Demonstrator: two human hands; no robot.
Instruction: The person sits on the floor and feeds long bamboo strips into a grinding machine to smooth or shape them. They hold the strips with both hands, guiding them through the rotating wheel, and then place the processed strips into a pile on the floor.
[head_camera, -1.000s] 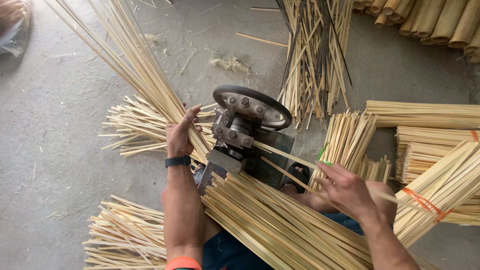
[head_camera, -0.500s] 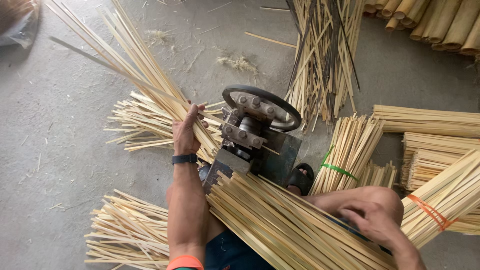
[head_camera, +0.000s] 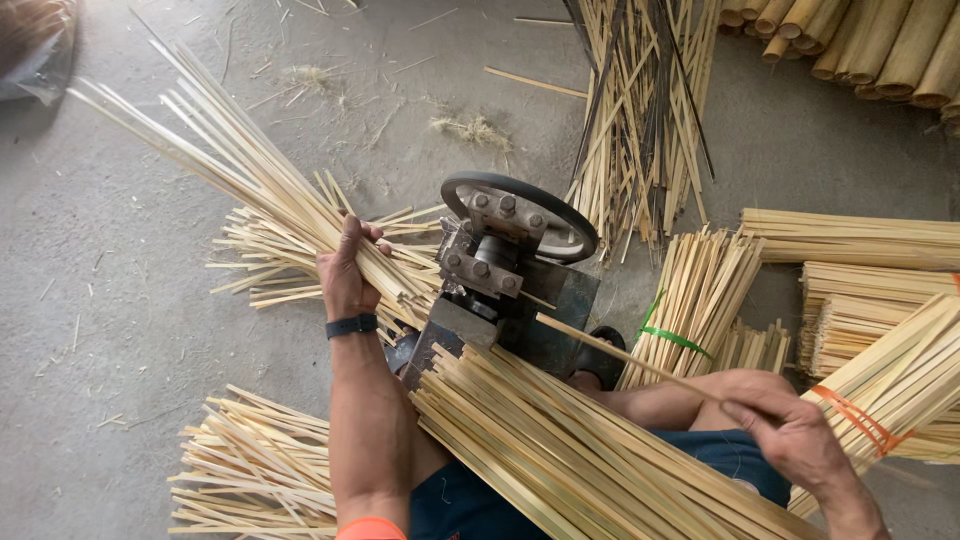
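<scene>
A small metal splitting machine with a dark hand wheel stands on the concrete floor in front of me. My left hand, with a black wristband, is closed around a long bundle of split bamboo strips that fans out up and to the left of the machine. My right hand pinches one thin bamboo strip, whose far end points into the machine. A thick pile of bamboo strips lies across my lap, between my two arms.
Loose strips lie on the floor at lower left and behind my left hand. Tied bundles, one with a green band, and stacked bundles sit at the right. Thick bamboo poles lie top right. A dark sandal shows by the machine.
My right hand drew back to the lower right and now holds a single strip aimed at the machine. My left hand stays on the fanned bundle.
</scene>
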